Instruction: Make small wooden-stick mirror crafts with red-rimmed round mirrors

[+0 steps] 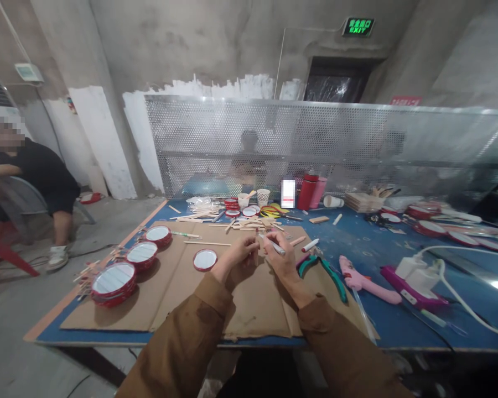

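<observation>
My right hand (283, 262) is closed around a white marker pen (277, 247), its tip pointing toward my left hand. My left hand (241, 255) pinches something small near that tip; the fingers mostly hide it. Both hands are above a cardboard sheet (186, 315). A small round drum-like piece (205, 260) with a red rim and white face lies left of my left hand. Stacks of similar pieces (114, 278) stand on the cardboard's left side. Thin wooden sticks (249, 223) are scattered beyond my hands. A red-and-white marker (310, 245) lies right of my right hand.
Teal-handled pliers (334, 281), a pink glue gun (369, 283) and a purple power strip (415, 290) with cables lie at right. Red and pink bottles (307, 192), paper cups and a lit phone (288, 193) stand before a perforated metal screen (207, 138). Another person (45, 171) sits at left.
</observation>
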Demonstrator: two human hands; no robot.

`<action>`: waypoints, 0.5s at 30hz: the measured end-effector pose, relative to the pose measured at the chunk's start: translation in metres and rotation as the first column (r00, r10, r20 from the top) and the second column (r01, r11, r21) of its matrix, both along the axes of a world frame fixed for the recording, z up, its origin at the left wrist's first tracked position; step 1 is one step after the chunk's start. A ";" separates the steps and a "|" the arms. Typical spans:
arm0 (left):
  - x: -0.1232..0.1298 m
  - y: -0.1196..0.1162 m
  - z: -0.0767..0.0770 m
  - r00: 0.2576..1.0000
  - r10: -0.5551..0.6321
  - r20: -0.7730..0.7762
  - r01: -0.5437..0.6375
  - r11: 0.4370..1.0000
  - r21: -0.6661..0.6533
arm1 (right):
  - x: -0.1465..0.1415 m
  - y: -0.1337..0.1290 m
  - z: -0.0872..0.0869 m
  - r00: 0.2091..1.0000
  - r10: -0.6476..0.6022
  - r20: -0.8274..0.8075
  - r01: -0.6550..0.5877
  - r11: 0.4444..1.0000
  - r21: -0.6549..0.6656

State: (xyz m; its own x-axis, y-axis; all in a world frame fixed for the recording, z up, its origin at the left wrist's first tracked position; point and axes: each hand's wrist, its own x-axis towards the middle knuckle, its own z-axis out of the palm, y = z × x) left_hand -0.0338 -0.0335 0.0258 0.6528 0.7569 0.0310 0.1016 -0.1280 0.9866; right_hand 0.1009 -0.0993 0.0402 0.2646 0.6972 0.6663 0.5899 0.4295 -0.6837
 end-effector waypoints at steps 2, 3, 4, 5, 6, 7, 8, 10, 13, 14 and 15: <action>0.000 0.000 0.000 1.000 0.010 0.006 -0.010 1.000 -0.004 | 0.001 0.001 -0.001 1.000 0.002 0.016 -0.002 1.000 0.006; 0.001 0.000 -0.001 1.000 0.015 0.007 -0.015 1.000 -0.006 | 0.001 0.001 -0.001 1.000 0.002 0.023 -0.002 1.000 0.007; 0.001 0.000 -0.001 1.000 0.021 0.002 -0.021 1.000 -0.009 | 0.001 0.001 -0.001 1.000 -0.001 0.026 0.001 1.000 0.008; 0.002 0.000 -0.001 1.000 0.024 -0.005 -0.024 1.000 -0.010 | 0.000 0.000 0.000 1.000 -0.003 0.026 0.002 1.000 0.008; 0.002 0.001 -0.002 1.000 0.023 -0.016 -0.023 1.000 -0.009 | 0.000 -0.001 0.001 1.000 -0.003 0.024 0.003 1.000 0.010; 0.002 0.001 -0.002 1.000 0.019 -0.024 -0.019 1.000 -0.006 | -0.001 -0.002 0.002 1.000 0.000 0.021 0.000 1.000 0.010; 0.002 0.001 -0.002 1.000 0.013 -0.028 -0.013 1.000 -0.004 | -0.002 -0.003 0.003 1.000 0.004 0.018 -0.004 1.000 0.012; 0.002 0.002 -0.002 1.000 0.003 -0.022 -0.003 1.000 -0.003 | -0.003 -0.004 0.006 1.000 0.014 0.007 -0.014 1.000 0.010; 0.002 0.002 -0.001 1.000 0.004 -0.020 -0.004 1.000 -0.004 | -0.004 -0.005 0.007 1.000 0.020 -0.013 -0.020 1.000 0.006; 0.002 0.001 -0.001 1.000 0.008 -0.019 -0.008 1.000 0.000 | -0.004 -0.005 0.007 1.000 0.024 -0.013 -0.024 1.000 0.006; 0.002 0.001 -0.001 1.000 0.010 -0.015 -0.010 1.000 0.004 | -0.004 -0.005 0.006 0.999 0.031 -0.009 -0.031 1.000 0.004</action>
State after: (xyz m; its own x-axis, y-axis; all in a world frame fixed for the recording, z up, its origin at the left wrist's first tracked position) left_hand -0.0322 -0.0324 0.0250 0.6456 0.7633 0.0241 0.1177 -0.1306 0.9844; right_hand 0.0972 -0.1045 0.0465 0.2488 0.7027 0.6666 0.5701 0.4502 -0.6873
